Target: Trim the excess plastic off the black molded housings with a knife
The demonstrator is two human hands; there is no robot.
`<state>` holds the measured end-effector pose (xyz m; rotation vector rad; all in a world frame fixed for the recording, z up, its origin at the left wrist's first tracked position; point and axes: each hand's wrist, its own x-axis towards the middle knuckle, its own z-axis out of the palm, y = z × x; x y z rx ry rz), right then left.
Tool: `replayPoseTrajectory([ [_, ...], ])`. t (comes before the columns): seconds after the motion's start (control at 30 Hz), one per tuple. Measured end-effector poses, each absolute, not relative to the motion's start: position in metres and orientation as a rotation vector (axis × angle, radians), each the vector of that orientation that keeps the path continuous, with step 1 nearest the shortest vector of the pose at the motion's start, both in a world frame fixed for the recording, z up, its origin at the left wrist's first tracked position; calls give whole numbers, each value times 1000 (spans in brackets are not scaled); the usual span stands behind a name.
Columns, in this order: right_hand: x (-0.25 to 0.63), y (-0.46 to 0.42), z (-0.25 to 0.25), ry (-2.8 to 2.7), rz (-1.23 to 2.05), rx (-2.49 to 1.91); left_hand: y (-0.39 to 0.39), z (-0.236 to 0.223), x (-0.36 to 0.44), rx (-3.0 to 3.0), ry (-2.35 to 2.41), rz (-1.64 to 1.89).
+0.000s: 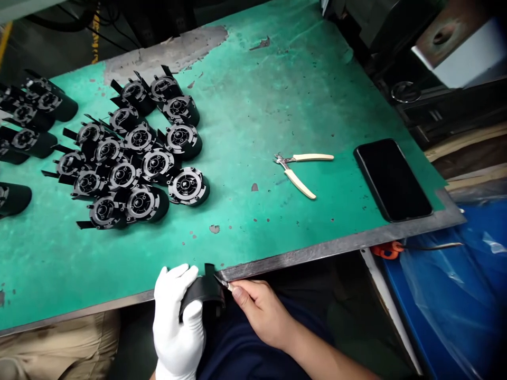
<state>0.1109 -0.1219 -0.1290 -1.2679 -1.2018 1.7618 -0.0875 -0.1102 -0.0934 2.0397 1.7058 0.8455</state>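
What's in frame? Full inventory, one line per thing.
round plastic parts: about twenty, black, clustered on the table's left half, more at the left edge
table: one, worn green top, dark metal edge
side cutters: one, cream handles, lying open right of centre
phone: one, black, screen dark, near the table's right corner
bin with plastic liner: one, blue, below the table at right
orange-handled tool: one, hanging off the table's right edge
held part: one, black, at the near table edge
left hand: white glove, gripping the held part
right hand: bare, holding a small blade against the held part

Factory workbench, worn green mat (257, 105), rows of black moulded parts (130, 153) (all identical), cutting pliers (299, 169)
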Motion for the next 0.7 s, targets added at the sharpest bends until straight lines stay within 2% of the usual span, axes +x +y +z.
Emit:
replayPoseTrajectory([
  [0.5,109,-131,-130,-1144,1683,-1285,-115,-106,-89,2058,1714,921],
  [0.7,114,-134,-108,-1182,1546,-1135,-121,-81,-80,2045,1674,901],
])
